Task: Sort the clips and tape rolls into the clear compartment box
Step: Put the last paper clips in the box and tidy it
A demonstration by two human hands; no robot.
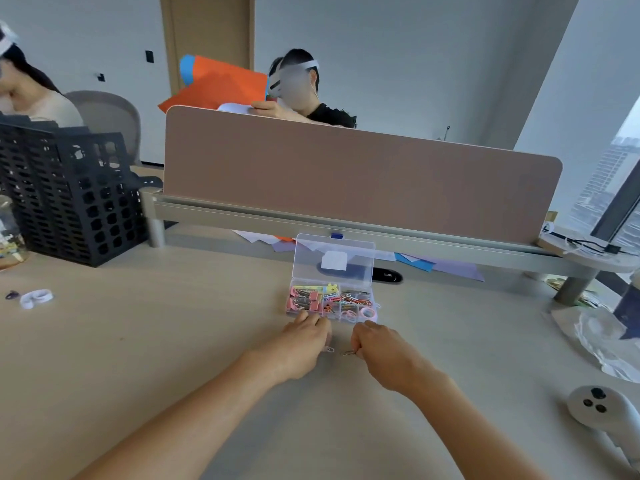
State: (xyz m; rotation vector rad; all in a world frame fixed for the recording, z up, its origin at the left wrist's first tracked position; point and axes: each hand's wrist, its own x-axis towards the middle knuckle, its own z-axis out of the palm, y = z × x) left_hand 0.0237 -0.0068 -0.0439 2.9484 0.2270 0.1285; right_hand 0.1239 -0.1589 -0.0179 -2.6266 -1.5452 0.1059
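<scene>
On the pale wooden table [173,341], close in front of the person, sits the small clear plastic compartment box [372,297]. Its see-through lid [334,252] stands open at the back. Pink binder clips [306,299] fill the left part of the box. Thin paper clips of many colours [348,300] lie in the middle part. Pink tape rolls [367,311] sit in the front right part.

The left hand [304,337] is just in front of the box. Its fingers are curled and the tips touch the front wall. A small pinkish paper clip [329,349] pokes out beside the thumb. It is not clear if the hand holds it or if it just lies on the table.

The right hand [379,346] is next to the left one, with its fingers curled in tight. It pinches a small thin metal clip [349,352] low over the table, near the box but not in it.

It looks like the last loose clips are being picked up. Next, the metal clip likely needs a short lift over the front wall and a drop into the middle part with the other paper clips. The parts are small, so the hand must aim well or the clip could land with the tape.

Far to the left lies a white looped thing [36,298]. It may be tape, but it is too small to tell.
</scene>
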